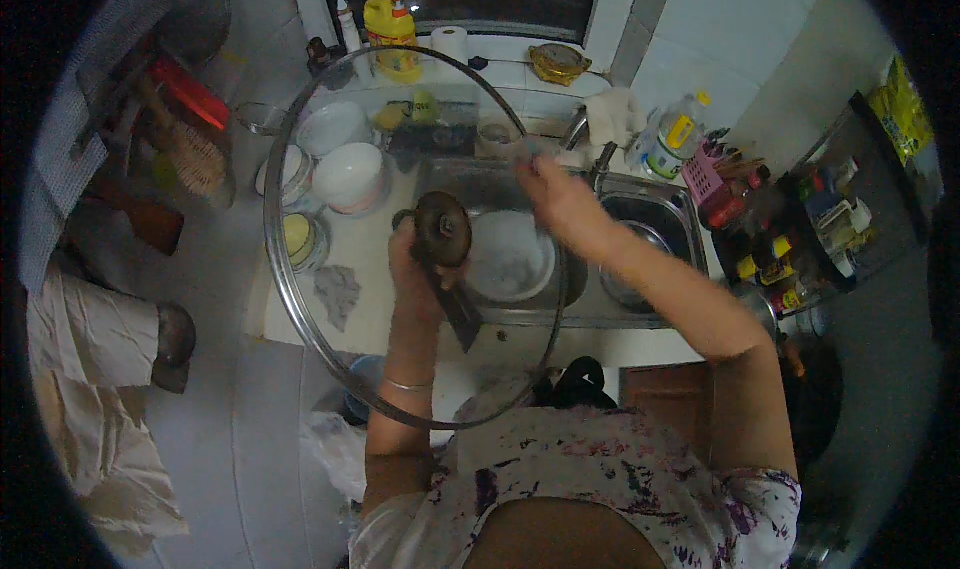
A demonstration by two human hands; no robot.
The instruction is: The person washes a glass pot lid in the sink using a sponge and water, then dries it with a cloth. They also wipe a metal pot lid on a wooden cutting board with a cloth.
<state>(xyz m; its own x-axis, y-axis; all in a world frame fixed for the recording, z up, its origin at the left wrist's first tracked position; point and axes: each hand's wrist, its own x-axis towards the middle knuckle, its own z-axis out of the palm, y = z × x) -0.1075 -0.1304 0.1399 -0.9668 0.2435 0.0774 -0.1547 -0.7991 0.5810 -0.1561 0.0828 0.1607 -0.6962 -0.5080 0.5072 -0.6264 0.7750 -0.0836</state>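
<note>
A large round glass pot lid (pixel 360 269) with a metal rim is held up over the counter and sink, its inner side towards me. My left hand (pixel 415 265) shows through the glass, gripping the dark handle (pixel 461 310) from the far side. A round dark disc with a central screw (pixel 444 229) marks the handle's base. My right hand (pixel 551 197) is at the lid's upper right rim, fingers bent and blurred; whether it pinches the rim or something small is unclear. Behind the glass, a white basin (pixel 510 257) sits in the steel sink (pixel 577 310).
White bowls (pixel 349 175) and a grey rag (pixel 337 295) lie on the left counter. A faucet (pixel 602 167) rises behind the sink's smaller right bowl. Bottles (pixel 675 141), a pink utensil basket (pixel 705 171) and a condiment rack (pixel 817 231) crowd the right. A yellow bottle (pixel 390 25) stands on the sill.
</note>
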